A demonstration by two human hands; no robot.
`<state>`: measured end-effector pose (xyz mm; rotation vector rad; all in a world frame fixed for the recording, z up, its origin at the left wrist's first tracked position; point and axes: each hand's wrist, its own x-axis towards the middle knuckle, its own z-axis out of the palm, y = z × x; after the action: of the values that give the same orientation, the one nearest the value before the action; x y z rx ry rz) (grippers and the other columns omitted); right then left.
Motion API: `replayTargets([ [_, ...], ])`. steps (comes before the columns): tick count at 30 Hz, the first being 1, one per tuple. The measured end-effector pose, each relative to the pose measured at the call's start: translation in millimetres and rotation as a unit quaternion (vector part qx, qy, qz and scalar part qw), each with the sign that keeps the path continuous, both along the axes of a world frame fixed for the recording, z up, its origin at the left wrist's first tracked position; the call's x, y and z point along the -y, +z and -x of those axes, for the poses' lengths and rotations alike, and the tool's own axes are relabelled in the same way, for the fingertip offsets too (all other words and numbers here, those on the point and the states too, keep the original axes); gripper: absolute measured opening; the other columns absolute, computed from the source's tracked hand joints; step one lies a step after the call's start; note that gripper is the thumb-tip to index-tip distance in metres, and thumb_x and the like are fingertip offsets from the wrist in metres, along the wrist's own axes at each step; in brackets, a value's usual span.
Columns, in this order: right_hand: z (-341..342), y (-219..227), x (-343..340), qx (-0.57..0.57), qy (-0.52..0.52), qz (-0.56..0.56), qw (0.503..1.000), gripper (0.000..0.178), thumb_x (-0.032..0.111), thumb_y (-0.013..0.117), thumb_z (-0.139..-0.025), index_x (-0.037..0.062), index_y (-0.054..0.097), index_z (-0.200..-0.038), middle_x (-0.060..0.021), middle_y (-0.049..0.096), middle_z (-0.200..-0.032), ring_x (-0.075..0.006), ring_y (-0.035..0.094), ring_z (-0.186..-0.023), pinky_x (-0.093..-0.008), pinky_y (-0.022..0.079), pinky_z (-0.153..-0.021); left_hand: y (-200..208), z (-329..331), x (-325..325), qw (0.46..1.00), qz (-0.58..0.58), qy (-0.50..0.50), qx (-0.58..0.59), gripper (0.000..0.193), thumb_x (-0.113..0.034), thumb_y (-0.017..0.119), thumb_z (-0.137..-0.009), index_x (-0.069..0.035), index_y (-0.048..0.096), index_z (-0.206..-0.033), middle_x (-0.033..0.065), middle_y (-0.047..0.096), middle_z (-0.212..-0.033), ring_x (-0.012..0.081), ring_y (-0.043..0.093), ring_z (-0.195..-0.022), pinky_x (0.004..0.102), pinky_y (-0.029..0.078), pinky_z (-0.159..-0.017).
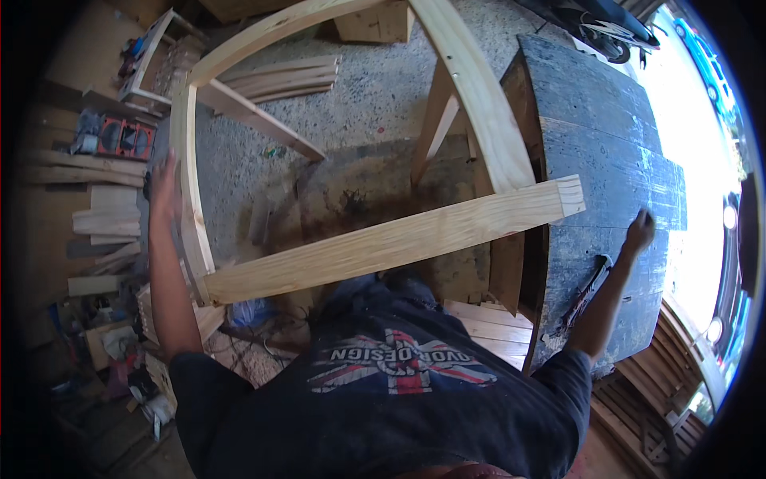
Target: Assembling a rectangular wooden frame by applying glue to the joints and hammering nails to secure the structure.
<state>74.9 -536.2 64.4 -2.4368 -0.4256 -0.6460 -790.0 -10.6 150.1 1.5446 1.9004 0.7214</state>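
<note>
A pale wooden frame point(391, 239) with legs stands in front of me, its near rail slanting up to the right. At its left side rail point(188, 152), my left hand point(164, 190) has its fingers stretched out along the outer face. Whether the palm presses on the wood, I cannot tell. My right hand point(640, 231) is closed above the dark workbench point(598, 104) on the right. A small dark tip shows at its fingers, too little to name. Below that hand, a dark, ragged-looking item point(589, 289) lies on the bench.
Wooden strips point(279, 77) lie on the rough floor behind the frame. Stacked boards point(108, 211) and a red-orange crate point(125, 138) are at the left. A motorcycle point(606, 40) stands beyond the bench. Slatted wood point(638, 399) is at the lower right.
</note>
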Motion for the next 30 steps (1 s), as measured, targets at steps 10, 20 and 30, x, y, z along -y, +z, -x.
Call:
replayTargets([
  [10, 213.6, 102.5, -344.0, -0.458, 0.453, 0.097, 0.759, 0.052, 0.048, 0.054, -0.099, 0.0013, 0.063, -0.118, -0.0088, 0.066, -0.099, -0.0149, 0.061, -0.085, -0.0312, 0.051, -0.074, -23.3, -4.6, -142.4, 0.967, 0.169, -0.019, 0.192, 0.088, -0.066, 0.066, -0.084, 0.0, 0.05, -0.141, 0.0158, 0.056, -0.138, 0.0277, 0.054, -0.122, 0.0409, 0.04, -0.105],
  [20, 276.6, 136.8, -285.0, -0.417, 0.398, 0.029, 0.817, 0.055, 0.046, 0.055, -0.099, -0.0047, 0.064, -0.118, -0.0126, 0.069, -0.094, -0.0156, 0.063, -0.084, -0.0299, 0.05, -0.078, 43.1, -15.8, -90.9, 0.975, 0.067, 0.004, 0.212, 0.076, -0.051, 0.076, -0.083, 0.004, 0.056, -0.132, 0.0162, 0.062, -0.128, 0.0245, 0.058, -0.115, 0.0349, 0.045, -0.099],
  [30, 279.8, 61.2, -179.9, -0.334, 0.336, -0.207, 0.856, 0.06, 0.054, 0.043, -0.103, 0.0042, 0.06, -0.073, 0.0043, 0.043, -0.054, -0.0087, 0.038, -0.051, -0.0317, 0.03, -0.047, 128.5, -16.3, 59.6, 0.947, -0.2, 0.068, 0.243, 0.075, -0.055, 0.065, -0.09, 0.007, 0.056, -0.131, 0.0169, 0.06, -0.128, 0.0211, 0.059, -0.112, 0.0334, 0.045, -0.097],
])
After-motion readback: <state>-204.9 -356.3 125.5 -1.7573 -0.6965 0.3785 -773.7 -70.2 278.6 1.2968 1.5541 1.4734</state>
